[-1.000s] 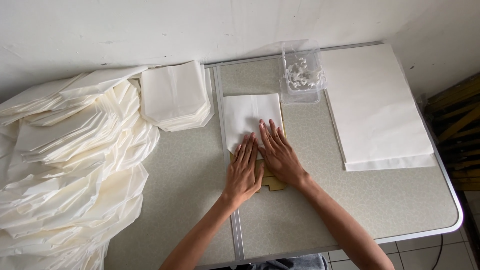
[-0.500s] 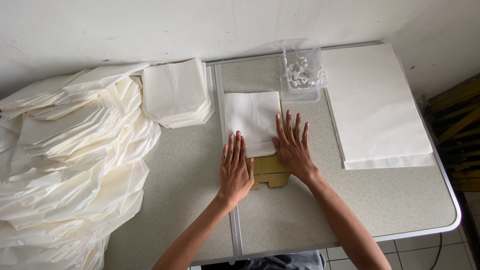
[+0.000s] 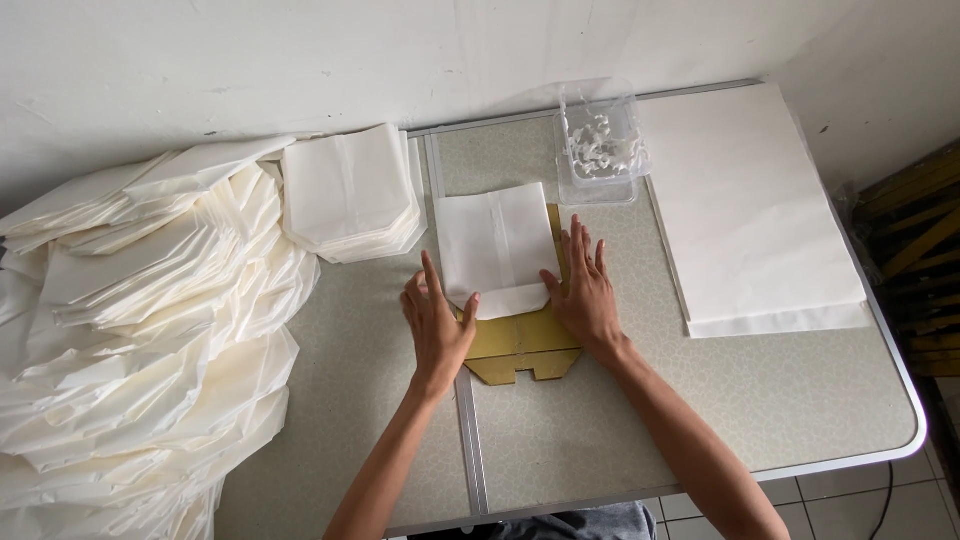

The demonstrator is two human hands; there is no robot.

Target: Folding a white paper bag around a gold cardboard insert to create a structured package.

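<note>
A folded white paper bag [image 3: 497,245] lies on a tan cardboard template [image 3: 522,347] in the middle of the grey table [image 3: 780,400]. My left hand [image 3: 436,325] rests flat at the bag's lower left corner, fingers apart, thumb touching the paper edge. My right hand [image 3: 584,290] presses flat at the bag's lower right edge, partly on the cardboard. Neither hand grips anything.
A stack of finished white bags [image 3: 350,190] sits just left of the work spot. A large heap of white bags [image 3: 140,330] fills the left side. A clear plastic tub [image 3: 600,150] stands behind, and a stack of flat white sheets [image 3: 750,210] lies at the right.
My hands slid apart from the centre of the bag to its lower corners, uncovering more of the cardboard template below the fold.
</note>
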